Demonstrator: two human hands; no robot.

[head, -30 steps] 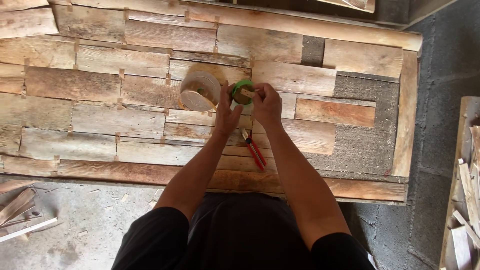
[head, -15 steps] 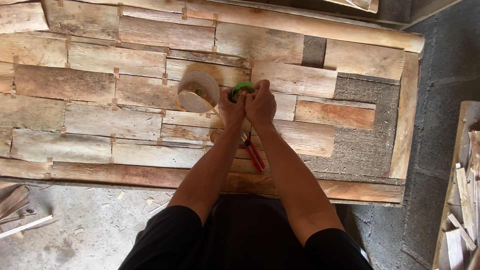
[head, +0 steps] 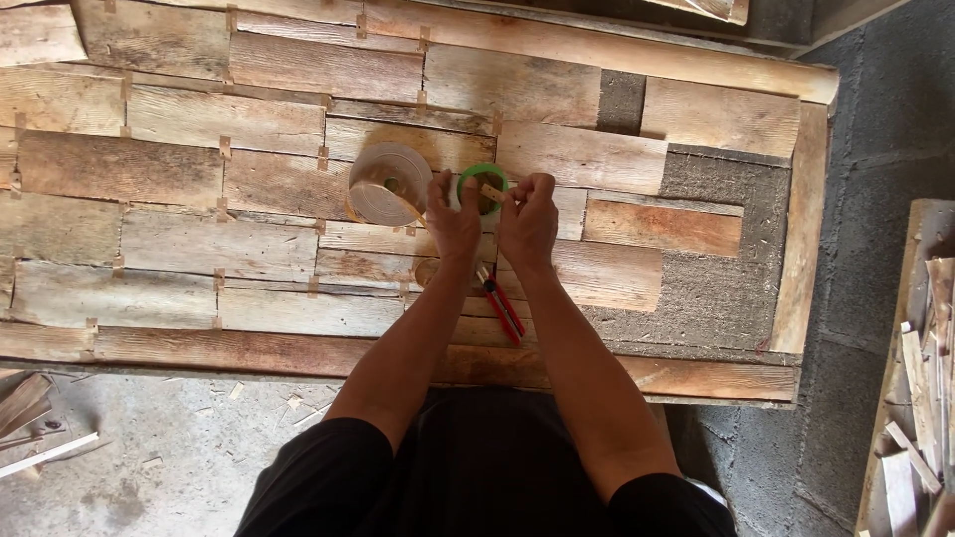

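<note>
Rough wooden planks form a panel point(head: 249, 169) lying flat over grey concrete, seen from the head camera; both hands meet near its middle. Left hand point(head: 453, 221) grips a green tape roll point(head: 470, 181) from the side, fingers curled against its rim; right hand point(head: 529, 214) pinches a small tan strip point(head: 493, 193) between thumb and forefinger over the roll's opening. Just left of the hands a large beige roll point(head: 388, 184) leans on the planks; a red cutter point(head: 502, 306) lies between the forearms; wood scraps point(head: 920, 398) pile at the right edge.
</note>
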